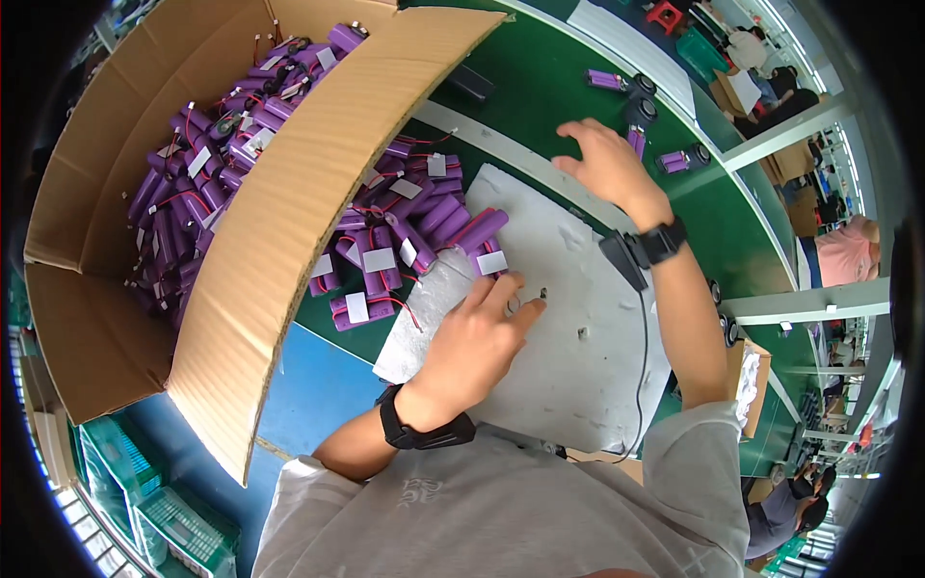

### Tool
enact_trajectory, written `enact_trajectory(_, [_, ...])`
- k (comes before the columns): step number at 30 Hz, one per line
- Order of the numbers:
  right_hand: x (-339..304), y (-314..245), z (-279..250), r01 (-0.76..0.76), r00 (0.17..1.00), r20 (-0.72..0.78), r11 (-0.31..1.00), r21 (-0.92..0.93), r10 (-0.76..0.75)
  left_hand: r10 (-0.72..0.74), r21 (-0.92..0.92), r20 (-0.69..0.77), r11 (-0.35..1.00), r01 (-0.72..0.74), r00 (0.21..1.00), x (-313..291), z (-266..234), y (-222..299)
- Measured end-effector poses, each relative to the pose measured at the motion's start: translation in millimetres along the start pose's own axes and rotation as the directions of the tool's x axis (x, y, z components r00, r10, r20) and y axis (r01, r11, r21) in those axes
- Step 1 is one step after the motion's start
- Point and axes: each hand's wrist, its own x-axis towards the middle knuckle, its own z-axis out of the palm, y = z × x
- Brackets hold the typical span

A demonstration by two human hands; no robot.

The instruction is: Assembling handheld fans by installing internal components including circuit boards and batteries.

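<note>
Purple batteries point(445, 220) (heaped); left hand point(472, 342) near.

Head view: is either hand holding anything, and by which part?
No hold visible: left hand is over the white sheet, thumb and forefinger apart; right hand is open, nothing in its grip.

Between the left hand point(479, 332) and the right hand point(607, 164), the white board point(617, 376) leaves an open path. On its left, purple batteries point(441, 220) crowd the board's edge, and the cardboard flap point(308, 183) stands like a wall beside them. A pale rail point(496, 144) crosses just past the board; beyond it the green table point(549, 91) gives room up to the black round parts point(641, 111). A thin cable point(647, 337) trails over the board's right side
</note>
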Motion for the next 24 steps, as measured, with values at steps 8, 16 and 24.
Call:
enact_trajectory(8, [149,-19,75,0.101,0.988,-0.128,0.983,0.150,-0.082,0.008,-0.386,-0.237,0.917,-0.102,0.971,-17,23,-29])
enact_trajectory(16, [79,-15,39,-0.144,0.982,-0.092,0.968,0.205,0.165,0.068,-0.461,-0.237,0.870,-0.174,0.969,-12,16,-26])
enact_trajectory(24, [-109,23,27,-0.521,0.805,0.337,0.310,0.795,0.488,0.058,-0.511,-0.396,0.816,-0.272,0.917,-21,21,-30])
